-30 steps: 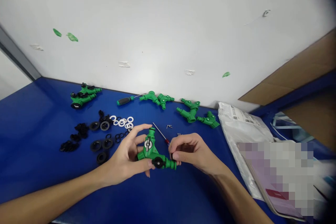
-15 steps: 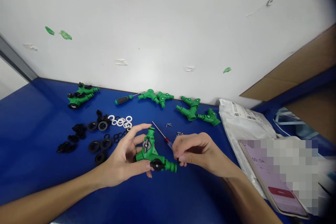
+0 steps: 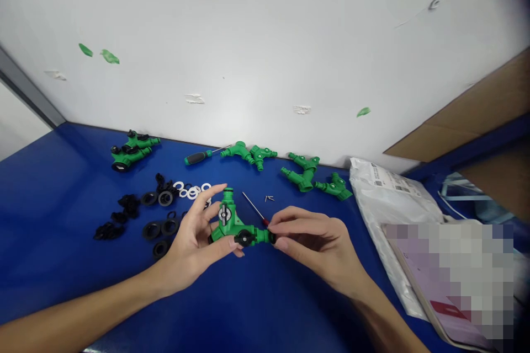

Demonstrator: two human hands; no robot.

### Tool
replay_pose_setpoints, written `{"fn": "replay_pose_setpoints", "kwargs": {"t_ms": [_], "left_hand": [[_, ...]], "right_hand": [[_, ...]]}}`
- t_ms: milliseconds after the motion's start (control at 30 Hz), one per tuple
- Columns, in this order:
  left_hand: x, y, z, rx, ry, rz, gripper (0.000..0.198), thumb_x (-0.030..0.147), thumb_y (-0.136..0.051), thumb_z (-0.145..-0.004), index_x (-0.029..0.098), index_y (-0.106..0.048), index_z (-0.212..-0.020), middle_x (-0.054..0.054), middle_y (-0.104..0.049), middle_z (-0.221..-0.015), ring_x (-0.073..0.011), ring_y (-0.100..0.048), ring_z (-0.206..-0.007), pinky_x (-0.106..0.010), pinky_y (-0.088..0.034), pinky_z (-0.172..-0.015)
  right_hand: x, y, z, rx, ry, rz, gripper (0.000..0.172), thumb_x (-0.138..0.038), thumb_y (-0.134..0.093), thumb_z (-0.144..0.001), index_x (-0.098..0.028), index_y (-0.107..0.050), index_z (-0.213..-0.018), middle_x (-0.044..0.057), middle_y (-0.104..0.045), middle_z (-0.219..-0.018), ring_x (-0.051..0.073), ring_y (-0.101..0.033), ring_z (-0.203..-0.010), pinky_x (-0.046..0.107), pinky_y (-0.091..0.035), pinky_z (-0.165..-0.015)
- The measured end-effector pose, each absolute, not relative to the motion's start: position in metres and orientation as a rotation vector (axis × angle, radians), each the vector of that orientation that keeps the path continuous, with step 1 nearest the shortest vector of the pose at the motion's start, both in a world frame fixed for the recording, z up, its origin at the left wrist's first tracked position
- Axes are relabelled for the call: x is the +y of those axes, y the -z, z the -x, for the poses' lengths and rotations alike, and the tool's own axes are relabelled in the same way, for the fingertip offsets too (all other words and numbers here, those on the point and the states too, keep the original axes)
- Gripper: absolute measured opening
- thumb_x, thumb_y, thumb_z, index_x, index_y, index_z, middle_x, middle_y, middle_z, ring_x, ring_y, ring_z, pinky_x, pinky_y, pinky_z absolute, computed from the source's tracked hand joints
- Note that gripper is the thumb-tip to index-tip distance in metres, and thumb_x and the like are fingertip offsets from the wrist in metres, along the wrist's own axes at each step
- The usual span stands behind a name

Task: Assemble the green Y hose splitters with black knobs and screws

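Note:
My left hand (image 3: 192, 242) is wrapped around a green plastic Y-shaped hose splitter (image 3: 236, 227), holding it above the blue table. Two black valve levers sit on its arms; one outlet points up, the other to the right. At the tip of the right outlet, my right hand (image 3: 314, 240) pinches a small black O-ring (image 3: 272, 237) between thumb and fingers. The ring touches the outlet's end, though the fingertips partly cover it. Behind my right fingers lies a screwdriver (image 3: 253, 206), its handle mostly hidden.
Black rings (image 3: 152, 229), white washers (image 3: 192, 193) and black valve parts (image 3: 128, 206) lie at left. Along the wall are more green splitters (image 3: 304, 176), a green-black screwdriver (image 3: 199, 157) and small screws (image 3: 269, 198). A plastic bag (image 3: 372, 198) and phone (image 3: 418, 270) occupy the right.
My right hand has moved left and up, bringing the black O-ring onto the right outlet's tip. The splitter has risen slightly and shifted left in my left hand.

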State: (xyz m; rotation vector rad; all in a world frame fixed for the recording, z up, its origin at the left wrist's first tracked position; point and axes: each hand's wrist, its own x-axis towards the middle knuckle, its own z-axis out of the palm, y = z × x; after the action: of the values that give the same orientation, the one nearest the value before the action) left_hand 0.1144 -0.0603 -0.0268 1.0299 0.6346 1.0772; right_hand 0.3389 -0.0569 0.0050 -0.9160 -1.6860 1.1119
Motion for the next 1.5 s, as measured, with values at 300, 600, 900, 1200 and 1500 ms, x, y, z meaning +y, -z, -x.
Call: {"fn": "replay_pose_setpoints", "kwargs": {"t_ms": [300, 600, 900, 1200, 1500], "left_hand": [[-0.062, 0.026, -0.115, 0.633, -1.053, -0.873, 0.073, 0.021, -0.077, -0.083, 0.036, -0.037, -0.142, 0.000, -0.064, -0.110, -0.0138, -0.073, -0.077, -0.031, -0.065, -0.074], [-0.063, 0.020, -0.116, 0.638, -1.029, -0.758, 0.076, 0.021, -0.079, -0.080, 0.035, -0.038, -0.142, 0.002, -0.066, -0.103, -0.0137, -0.073, -0.076, -0.029, -0.064, -0.072], [-0.060, 0.023, -0.115, 0.645, -1.075, -0.815, 0.072, 0.019, -0.078, -0.081, 0.035, -0.041, -0.140, 0.001, -0.065, -0.107, -0.0135, -0.073, -0.078, -0.029, -0.066, -0.073], [-0.061, 0.020, -0.117, 0.651, -1.048, -0.762, 0.072, 0.018, -0.079, -0.079, 0.036, -0.041, -0.137, 0.001, -0.064, -0.109, -0.0132, -0.074, -0.078, -0.027, -0.066, -0.071], [-0.064, 0.032, -0.119, 0.592, -1.025, -0.887, 0.066, 0.014, -0.080, -0.079, 0.035, -0.033, -0.121, 0.005, -0.068, -0.101, -0.0167, -0.076, -0.081, -0.030, -0.062, -0.075]], "right_hand": [[-0.056, 0.006, -0.335, -1.705, -1.024, 0.909, 0.014, -0.026, -0.080, -0.081, -0.027, -0.083, -0.094, 0.007, -0.076, -0.085, 0.017, -0.067, -0.067, 0.028, -0.055, -0.055], [-0.059, 0.007, -0.330, -1.701, -1.004, 0.838, 0.022, -0.017, -0.076, -0.083, -0.029, -0.081, -0.101, 0.007, -0.072, -0.090, 0.017, -0.065, -0.074, 0.028, -0.056, -0.061], [-0.064, 0.007, -0.332, -1.932, -0.567, 0.900, 0.035, -0.010, -0.073, -0.084, -0.029, -0.076, -0.114, 0.005, -0.070, -0.091, 0.016, -0.065, -0.076, 0.028, -0.055, -0.065], [-0.063, 0.008, -0.331, -1.936, -0.662, 0.900, 0.020, -0.009, -0.068, -0.085, -0.019, -0.072, -0.102, 0.006, -0.071, -0.089, 0.015, -0.065, -0.071, 0.028, -0.054, -0.064], [-0.055, 0.007, -0.345, -1.828, -0.899, 0.971, 0.023, -0.016, -0.069, -0.088, -0.025, -0.076, -0.107, 0.004, -0.071, -0.086, 0.016, -0.065, -0.074, 0.027, -0.052, -0.064]]}}
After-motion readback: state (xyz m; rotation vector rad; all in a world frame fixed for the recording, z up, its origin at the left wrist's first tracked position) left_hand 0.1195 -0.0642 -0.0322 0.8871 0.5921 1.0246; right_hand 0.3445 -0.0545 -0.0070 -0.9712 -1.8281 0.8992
